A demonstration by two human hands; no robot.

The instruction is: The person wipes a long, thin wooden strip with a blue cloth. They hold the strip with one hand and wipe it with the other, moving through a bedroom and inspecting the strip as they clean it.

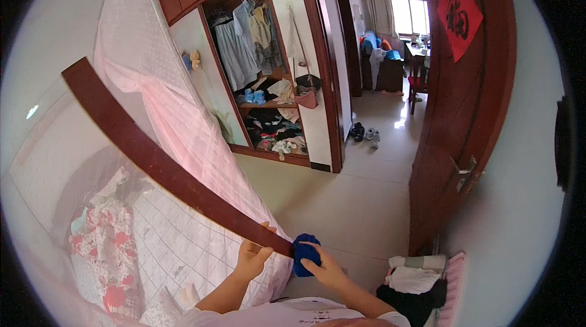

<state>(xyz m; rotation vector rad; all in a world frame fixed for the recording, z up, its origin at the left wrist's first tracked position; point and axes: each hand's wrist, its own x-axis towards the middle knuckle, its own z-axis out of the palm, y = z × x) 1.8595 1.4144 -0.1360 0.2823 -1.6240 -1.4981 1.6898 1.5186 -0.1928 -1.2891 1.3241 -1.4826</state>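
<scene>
A long reddish-brown board [178, 176] runs from the upper left down to my hands, its near end at the lower middle. Around it, close to that end, my left hand [253, 256] is closed, with the thumb on the near side and fingertips showing beyond the far edge. My right hand [324, 266] grips a bunched dark blue cloth [306, 254], which touches the end of the board. Part of the blue cloth is hidden under my fingers.
A bed with a quilted cover [169, 235] and pink netting [183, 130] lies left. Ahead stands an open wardrobe [274, 106] with clothes. On the right are an open wooden door [451, 112] and folded clothes [414, 279]; shoes [365, 134] sit near the doorway.
</scene>
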